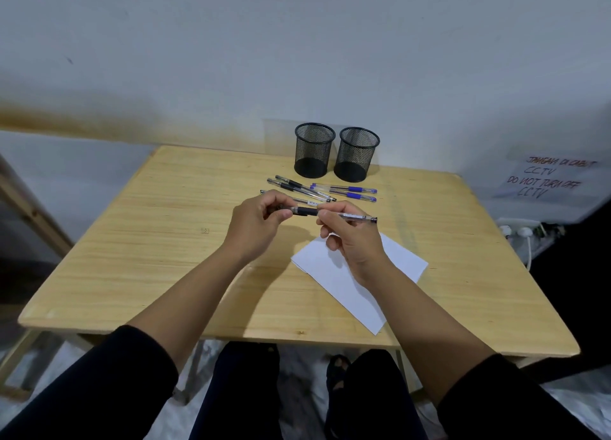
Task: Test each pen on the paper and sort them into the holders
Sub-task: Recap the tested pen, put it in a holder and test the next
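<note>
A black-gripped clear pen is held level above the table between both hands. My left hand pinches its left end, where the cap sits, and my right hand grips the barrel, whose tail pokes out to the right. A white sheet of paper lies under my right hand. Behind the hands lie several loose pens: black ones on the left and two blue ones on the right. Two black mesh holders, left and right, stand at the table's far edge, both looking empty.
The wooden table stands against a white wall. At the right, off the table, hang a handwritten CCTV notice and a power strip with plugs. My legs and feet show under the near edge.
</note>
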A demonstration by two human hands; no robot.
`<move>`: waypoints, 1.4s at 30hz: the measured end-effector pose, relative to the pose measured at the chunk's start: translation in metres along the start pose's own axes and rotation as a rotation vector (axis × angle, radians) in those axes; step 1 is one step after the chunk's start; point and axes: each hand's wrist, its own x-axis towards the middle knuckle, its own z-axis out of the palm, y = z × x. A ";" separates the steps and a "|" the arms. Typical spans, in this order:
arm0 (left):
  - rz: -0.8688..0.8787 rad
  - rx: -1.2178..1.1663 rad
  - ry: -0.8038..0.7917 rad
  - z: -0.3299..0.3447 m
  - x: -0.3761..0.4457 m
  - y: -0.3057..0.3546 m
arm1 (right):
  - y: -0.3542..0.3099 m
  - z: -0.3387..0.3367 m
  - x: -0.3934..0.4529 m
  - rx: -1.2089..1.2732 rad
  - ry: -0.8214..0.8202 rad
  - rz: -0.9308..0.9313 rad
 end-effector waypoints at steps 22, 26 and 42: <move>0.281 -0.083 -0.098 0.003 0.018 0.049 | -0.049 -0.004 -0.014 -0.622 0.108 -0.161; 0.300 0.116 -0.151 0.038 0.034 0.065 | -0.061 -0.033 -0.017 -0.696 0.290 -0.129; 0.592 0.556 -0.562 0.210 -0.038 0.153 | -0.097 -0.180 -0.148 -1.037 0.758 0.191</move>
